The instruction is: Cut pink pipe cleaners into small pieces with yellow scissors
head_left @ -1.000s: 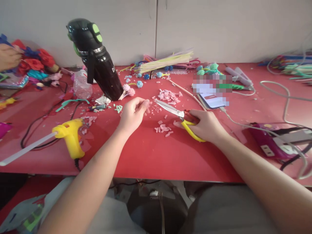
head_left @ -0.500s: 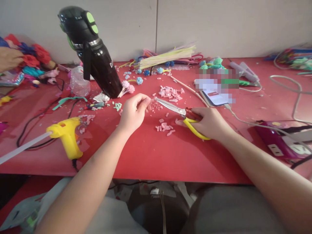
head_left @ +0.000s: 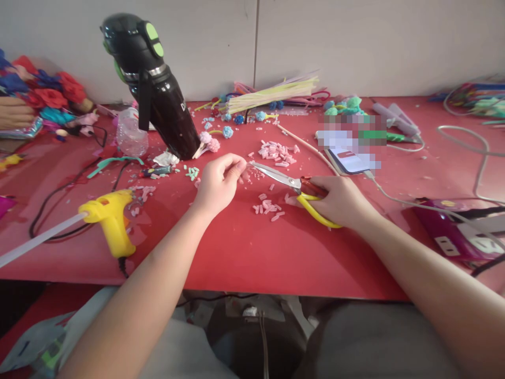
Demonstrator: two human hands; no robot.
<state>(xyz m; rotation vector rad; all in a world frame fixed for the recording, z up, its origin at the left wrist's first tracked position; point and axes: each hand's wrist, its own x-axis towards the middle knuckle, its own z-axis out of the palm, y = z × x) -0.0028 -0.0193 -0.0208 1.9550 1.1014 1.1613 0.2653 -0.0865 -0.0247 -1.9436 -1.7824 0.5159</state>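
My right hand (head_left: 339, 200) is wrapped round the yellow and red handles of the scissors (head_left: 278, 176). Their blades point left and look closed, with the tips beside my left fingertips. My left hand (head_left: 221, 181) pinches thumb against forefinger; whatever is between them is too small to make out. Small pink pieces (head_left: 278, 152) lie in a pile behind the blades, and a smaller group of pink pieces (head_left: 267, 206) lies in front of them.
A black bottle (head_left: 168, 110) stands behind my left hand. At the left lies a yellow glue gun (head_left: 110, 216). Pale stems (head_left: 272, 95) lie at the back, a phone (head_left: 351, 155) and purple power strip (head_left: 453, 226) at the right. Another person's hand (head_left: 16, 113) shows far left.
The view has shifted slightly, moving the bottle and table items a little right and down. Both my hands keep nearly the same pose. The other person's hand at far left has changed position.
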